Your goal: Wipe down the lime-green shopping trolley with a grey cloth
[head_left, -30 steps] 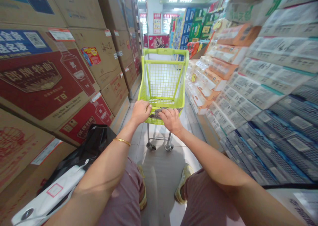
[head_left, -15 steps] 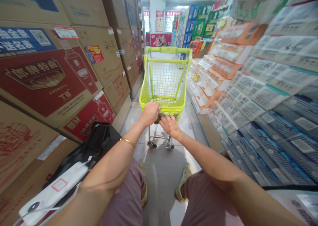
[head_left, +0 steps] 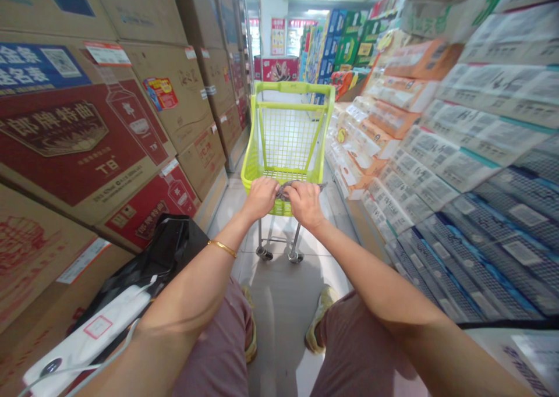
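A crumpled grey-brown cloth (head_left: 283,191) stretches between my hands, just above the near rim of a lime-green shopping cart (head_left: 286,172). My left hand (head_left: 262,195) is closed on the cloth's left part; that end is hidden under the fingers. The fingers of my right hand (head_left: 305,202) curl over its middle, and a loose end pokes out to the right. Whether the cloth touches the rim I cannot tell. The cart's basket has grid walls and stands on a metal frame with dark wheels, two of which show.
Stacked cartons (head_left: 78,135) line the left side, with a black bag (head_left: 174,234) and a white device with a cable (head_left: 94,333) before them. Wrapped paper packs (head_left: 463,146) pile up on the right. A tiled floor (head_left: 279,304) runs between; more stacked goods stand farther back.
My right hand has risen slightly, and the cloth has come up with it from the cart's near side to rim height. My left hand stays nearly in place.
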A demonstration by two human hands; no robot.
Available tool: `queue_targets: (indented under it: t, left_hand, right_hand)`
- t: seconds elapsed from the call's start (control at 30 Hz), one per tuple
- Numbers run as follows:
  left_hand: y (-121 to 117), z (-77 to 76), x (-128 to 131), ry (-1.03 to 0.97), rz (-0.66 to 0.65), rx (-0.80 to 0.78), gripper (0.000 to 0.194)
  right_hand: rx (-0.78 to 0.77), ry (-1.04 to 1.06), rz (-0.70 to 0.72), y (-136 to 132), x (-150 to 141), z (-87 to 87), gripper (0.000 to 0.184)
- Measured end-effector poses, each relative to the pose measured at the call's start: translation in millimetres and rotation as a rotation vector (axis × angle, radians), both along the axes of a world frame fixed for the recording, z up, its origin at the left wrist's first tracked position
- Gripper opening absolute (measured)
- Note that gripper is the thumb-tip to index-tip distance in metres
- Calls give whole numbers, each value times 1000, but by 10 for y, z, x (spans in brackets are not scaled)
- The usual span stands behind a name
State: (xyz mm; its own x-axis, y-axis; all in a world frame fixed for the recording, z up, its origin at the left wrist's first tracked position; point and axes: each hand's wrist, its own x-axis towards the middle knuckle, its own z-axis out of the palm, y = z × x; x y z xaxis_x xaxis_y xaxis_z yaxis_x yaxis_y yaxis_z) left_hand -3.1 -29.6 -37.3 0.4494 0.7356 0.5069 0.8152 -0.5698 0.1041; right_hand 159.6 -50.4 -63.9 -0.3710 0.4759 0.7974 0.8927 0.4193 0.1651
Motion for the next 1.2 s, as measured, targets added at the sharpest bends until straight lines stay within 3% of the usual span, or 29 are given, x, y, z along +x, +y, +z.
queue_targets:
  t: [0.4,0.5,0.73,0.83,0.93,1.2]
  left_hand:
    - [17,-14,4,-30,-5,9,29]
    - [15,-13,2,-28,-9,10,31]
    - [15,-16,3,-9,0,8,29]
    - [11,-15,7,-10,5,3,28]
    - [11,-12,9,1,8,2,28]
    - [32,-19,3,-14,-2,15,30]
  right_hand:
    - [-167,-298,131,-47,28,-608,26]
    - [-148,-290,126,-48,38,-570,25]
    - [-15,-42,6,-10,13,-88,23]
    - [-21,14,-32,-3,24,-1,23]
    - [-14,-19,-20,7,23,-63,22]
    - [-130,-226,96,-21,32,-461,23]
